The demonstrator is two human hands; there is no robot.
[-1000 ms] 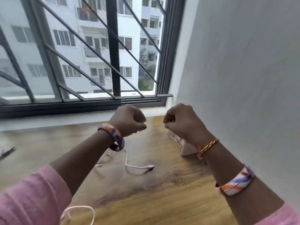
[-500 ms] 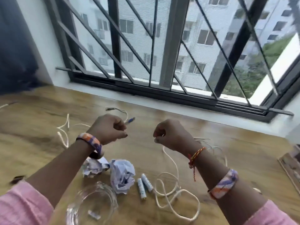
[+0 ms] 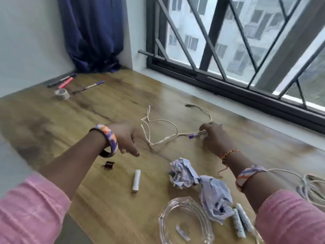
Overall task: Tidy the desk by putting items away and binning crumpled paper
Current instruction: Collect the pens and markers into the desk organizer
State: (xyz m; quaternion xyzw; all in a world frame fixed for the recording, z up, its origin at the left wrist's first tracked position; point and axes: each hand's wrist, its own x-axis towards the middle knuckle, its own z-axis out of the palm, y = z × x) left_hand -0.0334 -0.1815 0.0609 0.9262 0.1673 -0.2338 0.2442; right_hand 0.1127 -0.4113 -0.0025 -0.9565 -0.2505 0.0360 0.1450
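My right hand (image 3: 215,136) reaches onto the wooden desk (image 3: 52,124) and pinches a purple-capped pen (image 3: 196,135) that lies across a white cable (image 3: 158,125). My left hand (image 3: 125,140) hovers over the desk with its fingers relaxed and pointing down, holding nothing. Two crumpled paper balls (image 3: 182,173) (image 3: 217,196) lie near the front, between my forearms. A clear glass dish (image 3: 165,214) stands in front of them with a small white scrap inside.
A single battery (image 3: 136,180) and a small dark clip (image 3: 109,164) lie under my left forearm; two batteries (image 3: 240,220) lie beside the dish. Coiled cable (image 3: 311,188) sits at right. Tape roll (image 3: 61,93) and pens (image 3: 62,79) (image 3: 89,86) lie far left by the blue curtain (image 3: 95,36).
The view swung left across the desk. Both fists uncurled: my right hand went down to the purple pen and took it, and my left hand opened and dropped lower.
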